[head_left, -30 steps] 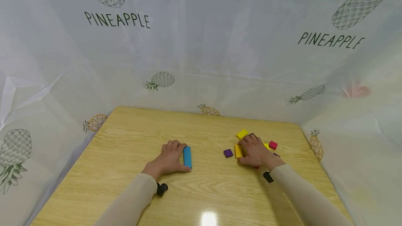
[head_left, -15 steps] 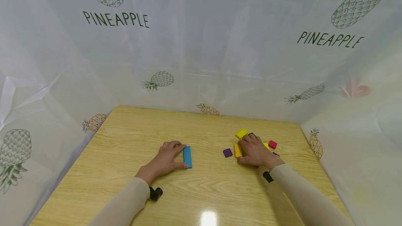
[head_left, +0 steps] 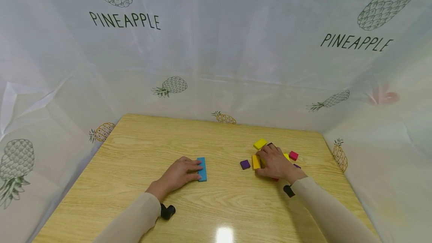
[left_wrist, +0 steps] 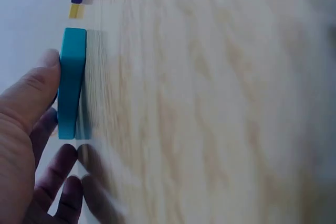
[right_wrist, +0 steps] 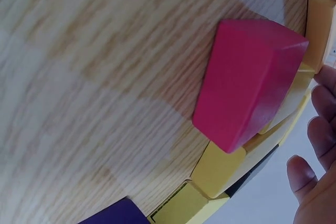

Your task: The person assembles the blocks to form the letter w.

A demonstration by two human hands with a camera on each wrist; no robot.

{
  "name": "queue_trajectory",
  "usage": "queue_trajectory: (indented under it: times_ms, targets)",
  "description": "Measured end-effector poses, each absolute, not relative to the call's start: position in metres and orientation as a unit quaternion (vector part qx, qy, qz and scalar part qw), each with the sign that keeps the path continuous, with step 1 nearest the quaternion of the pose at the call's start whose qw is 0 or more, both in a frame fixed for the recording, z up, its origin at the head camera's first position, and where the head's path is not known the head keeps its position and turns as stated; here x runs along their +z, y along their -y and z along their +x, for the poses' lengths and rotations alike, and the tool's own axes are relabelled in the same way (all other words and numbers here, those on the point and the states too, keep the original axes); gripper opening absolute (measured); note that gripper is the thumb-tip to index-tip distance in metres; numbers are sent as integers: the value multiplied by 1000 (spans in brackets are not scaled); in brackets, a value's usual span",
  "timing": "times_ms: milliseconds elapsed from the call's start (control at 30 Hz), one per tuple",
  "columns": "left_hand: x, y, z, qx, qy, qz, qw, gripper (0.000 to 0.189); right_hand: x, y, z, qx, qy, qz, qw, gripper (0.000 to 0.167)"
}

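Observation:
A light-blue rectangular block (head_left: 204, 170) lies on the wooden table. My left hand (head_left: 177, 173) rests its fingertips on that block from the left. In the left wrist view, the thumb (left_wrist: 39, 80) touches the block's upper side, and other fingers extend past one end. My right hand (head_left: 275, 162) pinches an orange-yellow block (head_left: 255, 163) by its two ends, thumb at the near end and a finger at the far one. Beneath the right palm, a pink-red block (right_wrist: 247, 82) shows in the right wrist view; the hand mostly hides it from the head.
Around the right hand lie a yellow block (head_left: 260, 144), a small purple block (head_left: 245, 164), a red block (head_left: 293, 155) and other pieces partly covered. A pineapple-print plastic sheet (head_left: 216, 48) hangs behind the table (head_left: 152, 138) and along its sides.
My left hand first drew back slightly from the blue block's ends, then moved its fingers onto the block's top. The right hand and the orange-yellow block have stayed in place.

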State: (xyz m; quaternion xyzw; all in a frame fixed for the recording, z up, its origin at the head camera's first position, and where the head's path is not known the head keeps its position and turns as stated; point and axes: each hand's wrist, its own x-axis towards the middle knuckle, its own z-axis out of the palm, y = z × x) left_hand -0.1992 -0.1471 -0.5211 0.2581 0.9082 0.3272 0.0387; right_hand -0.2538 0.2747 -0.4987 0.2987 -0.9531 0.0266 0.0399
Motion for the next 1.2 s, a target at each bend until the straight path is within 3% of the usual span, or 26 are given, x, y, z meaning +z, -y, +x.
queue_trajectory:
  times_ms: [900,1200]
  targets:
    - [-520,145,-200,321,-913,246,59,46,-490,-273,-259,28,954,296,49,61]
    - [-518,142,-198,308,-918,245,55,44,-476,-245,-273,49,946,313,72,56]
